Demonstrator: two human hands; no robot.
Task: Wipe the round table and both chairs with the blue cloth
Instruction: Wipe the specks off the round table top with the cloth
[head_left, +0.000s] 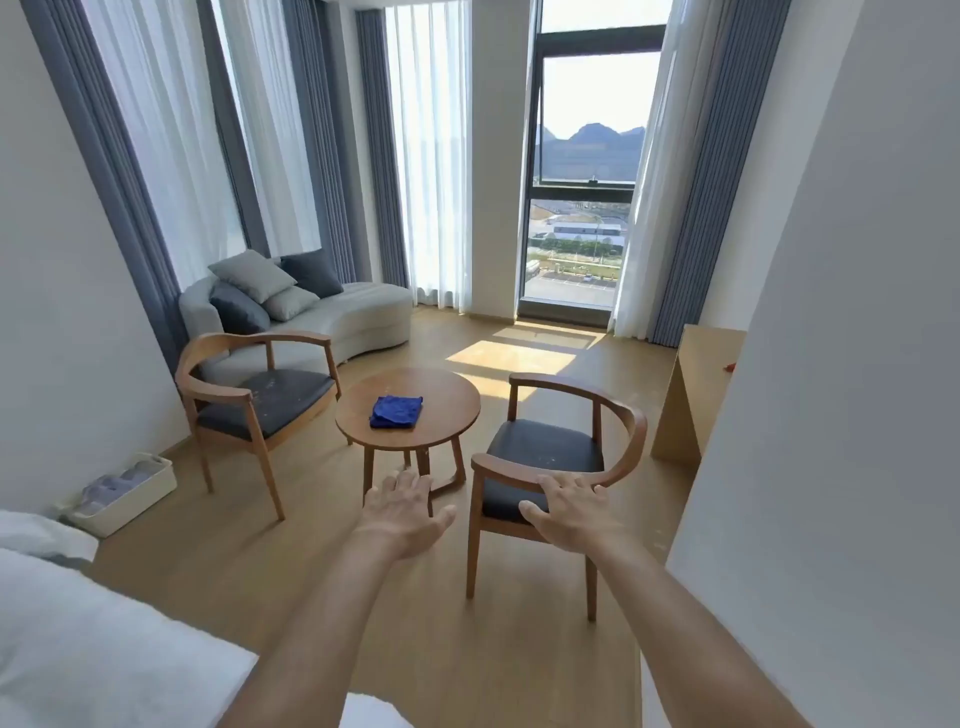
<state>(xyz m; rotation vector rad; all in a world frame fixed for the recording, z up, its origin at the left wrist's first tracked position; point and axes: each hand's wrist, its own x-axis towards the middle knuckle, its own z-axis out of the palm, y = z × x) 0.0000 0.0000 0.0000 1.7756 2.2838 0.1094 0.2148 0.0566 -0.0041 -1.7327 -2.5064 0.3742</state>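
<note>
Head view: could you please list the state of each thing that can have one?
blue cloth: folded, lying on the round table
left chair: seat speckled, unoccupied
right chair: seat unoccupied
left hand: open, holding nothing
right hand: open, holding nothing
sheer curtain: drawn

Open floor (291, 582) lies between the person and the round table (447, 410). Right chair (556, 467) stands just beside the table, left chair (260, 400) on its far side. White wall (831, 415) crowds the right; bed (78, 639) blocks lower left.
</note>
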